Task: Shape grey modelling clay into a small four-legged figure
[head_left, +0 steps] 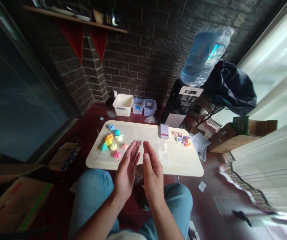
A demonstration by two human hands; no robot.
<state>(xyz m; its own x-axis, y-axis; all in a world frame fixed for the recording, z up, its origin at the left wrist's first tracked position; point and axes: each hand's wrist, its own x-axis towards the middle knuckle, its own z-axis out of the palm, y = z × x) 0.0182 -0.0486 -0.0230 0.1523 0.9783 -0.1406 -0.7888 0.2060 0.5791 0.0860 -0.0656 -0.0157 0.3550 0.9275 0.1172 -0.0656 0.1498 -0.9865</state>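
My left hand [125, 170] and my right hand [153, 173] are raised in front of the near edge of the low table [185, 163]. Their palms face each other with a gap between, fingers stretched out, and I see nothing held in either. Left of my hands lie several soft clay-like lumps, among them a pink lump [116, 154], a yellow lump [108, 142], a green lump [104, 147] and a blue lump [110, 127]. A clear bubble-textured sheet [148, 131] lies under part of them. Small shaped coloured pieces [182, 139] are grouped at the table's right.
A small card or box [164, 131] sits at the table's back edge. Behind are a white bin [122, 105] and two clear plastic boxes [150, 107]. A water dispenser [182, 103] with a wrapped bottle [203, 56] stands back right. Cardboard boxes [233, 136] lie farther right.
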